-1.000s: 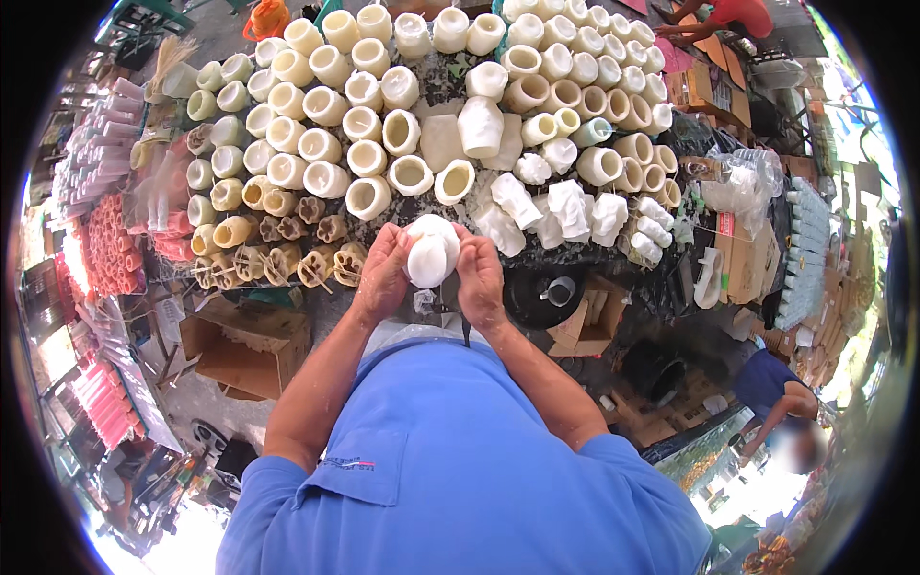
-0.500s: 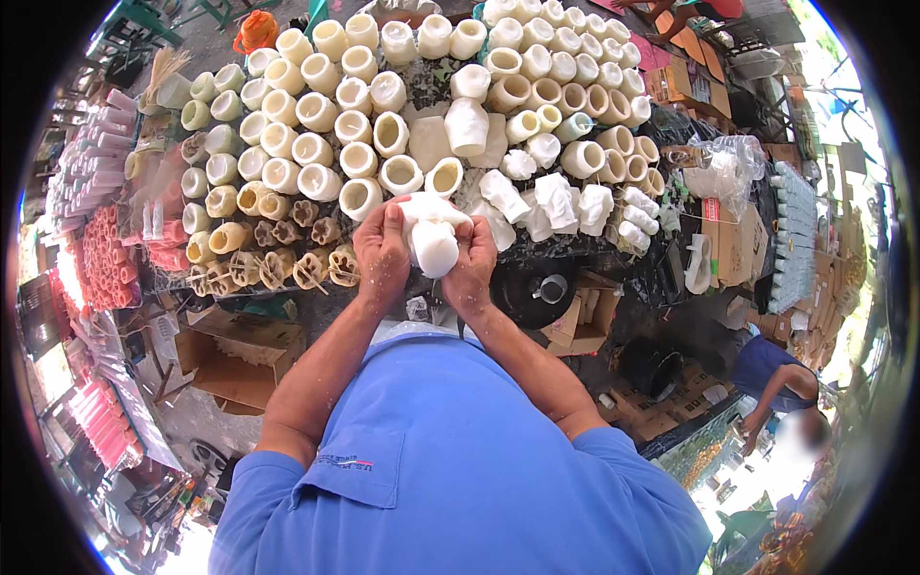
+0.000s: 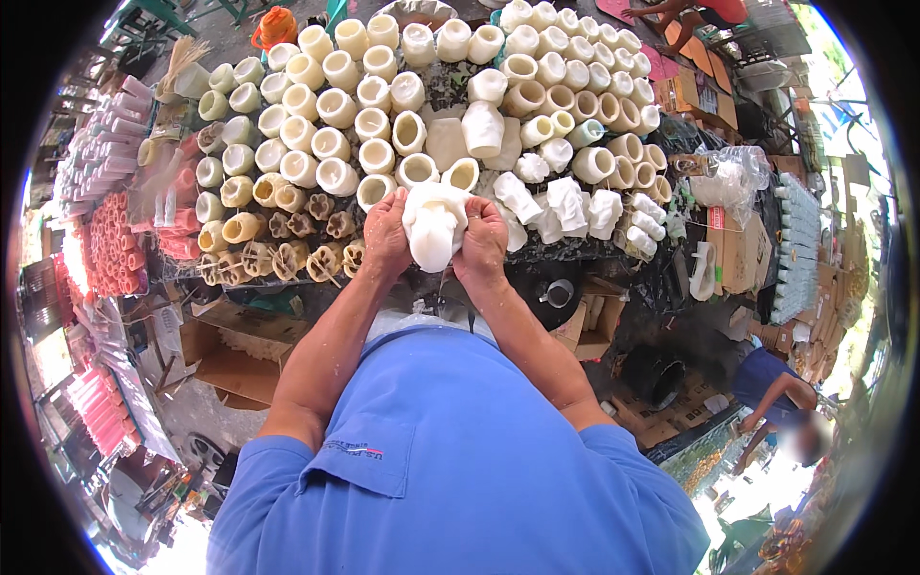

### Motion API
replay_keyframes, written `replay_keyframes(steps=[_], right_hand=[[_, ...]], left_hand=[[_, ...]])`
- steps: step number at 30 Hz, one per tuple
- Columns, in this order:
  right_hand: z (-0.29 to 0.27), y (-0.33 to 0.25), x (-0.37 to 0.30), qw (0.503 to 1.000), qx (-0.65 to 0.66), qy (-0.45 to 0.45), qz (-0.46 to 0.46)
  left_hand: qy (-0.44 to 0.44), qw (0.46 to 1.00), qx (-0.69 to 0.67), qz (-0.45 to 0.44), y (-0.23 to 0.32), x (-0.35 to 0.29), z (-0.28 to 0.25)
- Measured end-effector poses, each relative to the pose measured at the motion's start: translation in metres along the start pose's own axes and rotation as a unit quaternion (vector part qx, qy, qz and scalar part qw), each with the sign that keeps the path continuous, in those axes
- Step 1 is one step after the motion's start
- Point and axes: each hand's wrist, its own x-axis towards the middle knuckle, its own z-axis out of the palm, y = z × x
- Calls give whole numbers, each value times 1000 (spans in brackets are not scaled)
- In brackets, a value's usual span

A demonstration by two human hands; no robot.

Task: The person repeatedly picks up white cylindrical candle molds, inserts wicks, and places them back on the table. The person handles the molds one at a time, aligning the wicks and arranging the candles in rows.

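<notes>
Between my two hands, at the near edge of the table, is a soft white wax piece with draped folds and a rounded lower end. My left hand pinches its left edge, thumb uppermost. On the opposite edge my right hand grips it the same way. Small white flecks dot both hands and forearms. Just beyond lie hollow cream wax cups, a white wax cylinder on flat pale slabs, and several white draped wax pieces to the right.
Rows of cream wax cups fill the table. Pink candles stand at the left, glass jars at the right. Below the table edge are a cardboard box and a metal pot. Another person bends at lower right.
The wax piece has turned in my hands: its folds now spread over the rounded end, which stood out barer before. My right hand has shifted slightly outward. The whole view has moved a little.
</notes>
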Motion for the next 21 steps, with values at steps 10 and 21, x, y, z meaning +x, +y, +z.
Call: replay_keyframes(steps=[10,21], right_hand=[[12,-23,-23,983,-112,-118,-87],[28,-28,-24,957,-248,-67,-138]], left_hand=[[-137,988,2,67,18,-31,14],[-71,980,150,109,35,-30,19]])
